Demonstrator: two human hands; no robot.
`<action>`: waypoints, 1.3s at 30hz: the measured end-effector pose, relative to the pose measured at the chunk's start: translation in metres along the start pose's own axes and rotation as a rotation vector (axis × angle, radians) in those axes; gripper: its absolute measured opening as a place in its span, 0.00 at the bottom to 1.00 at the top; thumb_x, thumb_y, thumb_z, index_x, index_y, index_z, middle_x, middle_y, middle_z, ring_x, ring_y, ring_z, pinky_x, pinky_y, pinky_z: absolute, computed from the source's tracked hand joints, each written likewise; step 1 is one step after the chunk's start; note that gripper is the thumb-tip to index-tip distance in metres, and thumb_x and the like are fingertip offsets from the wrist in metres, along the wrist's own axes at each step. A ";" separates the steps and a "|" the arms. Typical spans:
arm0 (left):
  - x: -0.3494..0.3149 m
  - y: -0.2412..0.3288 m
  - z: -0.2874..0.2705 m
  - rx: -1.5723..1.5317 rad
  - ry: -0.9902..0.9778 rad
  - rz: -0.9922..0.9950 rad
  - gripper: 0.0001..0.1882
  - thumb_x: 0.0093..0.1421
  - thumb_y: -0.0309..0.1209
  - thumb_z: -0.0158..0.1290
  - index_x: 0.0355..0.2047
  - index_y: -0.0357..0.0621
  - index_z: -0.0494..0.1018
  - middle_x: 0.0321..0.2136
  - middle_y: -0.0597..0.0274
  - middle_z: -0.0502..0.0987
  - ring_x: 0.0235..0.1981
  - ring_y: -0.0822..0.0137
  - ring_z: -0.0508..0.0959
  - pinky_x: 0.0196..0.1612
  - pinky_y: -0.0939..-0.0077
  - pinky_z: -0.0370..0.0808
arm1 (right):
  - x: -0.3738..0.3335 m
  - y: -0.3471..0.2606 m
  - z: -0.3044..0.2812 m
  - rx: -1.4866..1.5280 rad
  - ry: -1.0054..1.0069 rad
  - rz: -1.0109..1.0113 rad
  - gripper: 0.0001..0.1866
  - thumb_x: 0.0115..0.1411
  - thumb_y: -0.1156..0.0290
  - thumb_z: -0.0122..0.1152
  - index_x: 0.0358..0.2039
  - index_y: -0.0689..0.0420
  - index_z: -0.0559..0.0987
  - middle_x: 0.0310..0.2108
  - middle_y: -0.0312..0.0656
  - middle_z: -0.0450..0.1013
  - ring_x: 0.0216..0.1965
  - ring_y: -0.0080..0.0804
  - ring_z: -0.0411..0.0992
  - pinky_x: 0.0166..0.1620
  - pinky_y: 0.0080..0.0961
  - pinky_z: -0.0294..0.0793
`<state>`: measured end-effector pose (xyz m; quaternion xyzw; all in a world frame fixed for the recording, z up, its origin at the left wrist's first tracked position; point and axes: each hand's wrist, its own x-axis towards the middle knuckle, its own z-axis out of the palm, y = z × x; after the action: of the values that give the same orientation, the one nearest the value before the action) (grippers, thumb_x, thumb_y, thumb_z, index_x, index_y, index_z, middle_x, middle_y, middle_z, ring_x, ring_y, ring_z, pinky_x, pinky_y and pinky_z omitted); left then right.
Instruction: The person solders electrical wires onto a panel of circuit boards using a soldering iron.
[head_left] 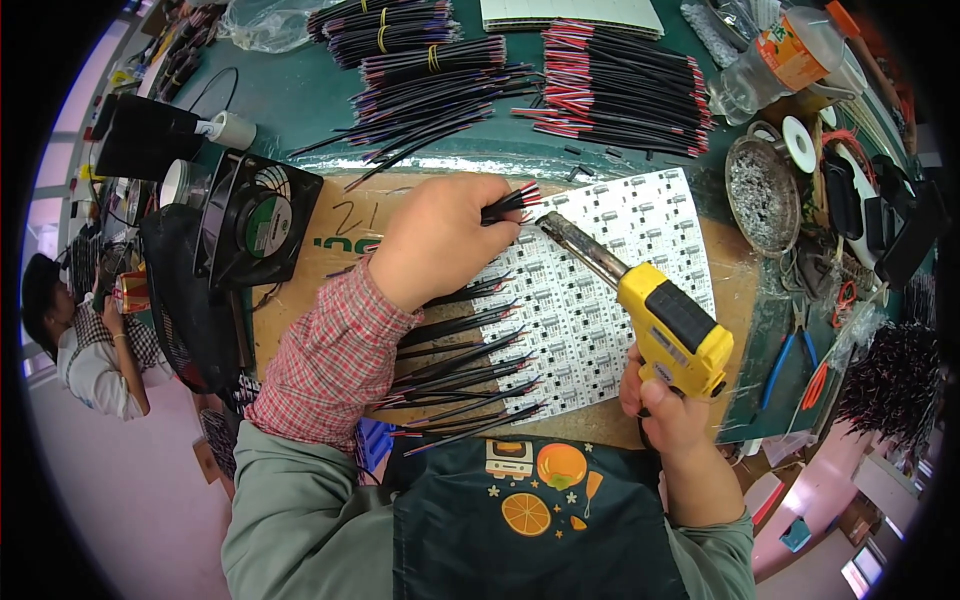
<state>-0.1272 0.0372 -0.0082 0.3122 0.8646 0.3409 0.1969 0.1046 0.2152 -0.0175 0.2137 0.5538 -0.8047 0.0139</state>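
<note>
My left hand is closed around a few black cables, their red and white wire ends poking out past the fingertips. Gripped by its handle in my right hand is a yellow soldering gun. Its dark tip points up and left, close to those wire ends; whether they touch, I cannot tell. Beneath lies a white panel of small circuit boards. Several black cables lie in a row with their ends over the panel's left side. My left hand hides part of the panel's upper left corner.
Cardboard lies under the panel. Bundles of black cables are at the back. A black fan stands left. On the right are a metal dish, blue-handled pliers and a plastic bottle. Another person sits far left.
</note>
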 end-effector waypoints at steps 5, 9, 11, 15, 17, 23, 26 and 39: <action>0.000 -0.001 0.000 0.017 0.001 0.024 0.09 0.51 0.30 0.59 0.31 0.38 0.77 0.28 0.55 0.79 0.30 0.59 0.79 0.35 0.70 0.74 | 0.001 0.001 0.002 -0.062 0.076 0.005 0.33 0.51 0.57 0.66 0.50 0.67 0.68 0.19 0.37 0.64 0.18 0.23 0.63 0.21 0.19 0.64; 0.000 -0.001 0.000 0.031 0.004 0.034 0.09 0.51 0.30 0.59 0.31 0.38 0.77 0.28 0.54 0.79 0.30 0.57 0.79 0.36 0.69 0.74 | 0.001 0.002 -0.001 -0.031 0.025 -0.018 0.37 0.50 0.57 0.65 0.54 0.67 0.65 0.19 0.36 0.63 0.18 0.23 0.62 0.22 0.19 0.63; 0.001 -0.004 0.001 0.036 0.011 0.063 0.10 0.52 0.31 0.59 0.31 0.38 0.77 0.27 0.55 0.78 0.29 0.59 0.79 0.35 0.69 0.74 | 0.000 0.004 -0.002 -0.011 0.027 -0.024 0.39 0.50 0.57 0.66 0.56 0.67 0.64 0.20 0.36 0.63 0.18 0.22 0.62 0.22 0.18 0.63; -0.001 0.007 -0.005 -0.063 -0.024 0.036 0.11 0.58 0.33 0.53 0.32 0.35 0.72 0.24 0.48 0.75 0.26 0.49 0.75 0.31 0.62 0.71 | 0.000 0.004 -0.001 0.025 0.030 -0.015 0.41 0.50 0.56 0.66 0.57 0.67 0.62 0.20 0.36 0.63 0.18 0.22 0.61 0.22 0.18 0.62; 0.000 0.001 -0.005 -0.142 -0.030 0.019 0.12 0.60 0.34 0.52 0.33 0.35 0.71 0.23 0.48 0.74 0.26 0.48 0.74 0.31 0.62 0.71 | 0.000 0.004 0.000 0.031 0.028 -0.021 0.41 0.50 0.56 0.66 0.57 0.67 0.62 0.20 0.36 0.63 0.18 0.22 0.62 0.22 0.18 0.62; -0.005 -0.005 -0.006 -0.027 0.142 0.214 0.11 0.62 0.32 0.52 0.36 0.35 0.70 0.27 0.50 0.72 0.29 0.50 0.73 0.34 0.64 0.70 | 0.002 0.002 0.003 0.048 0.032 -0.043 0.40 0.50 0.57 0.66 0.57 0.68 0.62 0.19 0.36 0.63 0.18 0.22 0.62 0.22 0.18 0.62; -0.013 0.010 -0.010 0.063 0.316 0.353 0.10 0.60 0.30 0.54 0.37 0.35 0.72 0.29 0.50 0.73 0.31 0.50 0.73 0.35 0.64 0.70 | 0.002 0.002 0.003 0.052 0.033 -0.040 0.40 0.50 0.56 0.66 0.57 0.68 0.62 0.19 0.37 0.63 0.17 0.22 0.62 0.22 0.18 0.62; -0.031 0.020 0.003 0.088 0.066 0.099 0.13 0.55 0.31 0.57 0.37 0.37 0.72 0.29 0.46 0.76 0.32 0.47 0.77 0.35 0.60 0.72 | 0.001 0.001 0.001 0.035 0.031 -0.014 0.39 0.50 0.59 0.64 0.57 0.68 0.62 0.19 0.37 0.63 0.18 0.22 0.62 0.23 0.19 0.63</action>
<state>-0.0944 0.0290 0.0077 0.3517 0.8682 0.3221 0.1373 0.1033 0.2137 -0.0188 0.2224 0.5412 -0.8110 -0.0040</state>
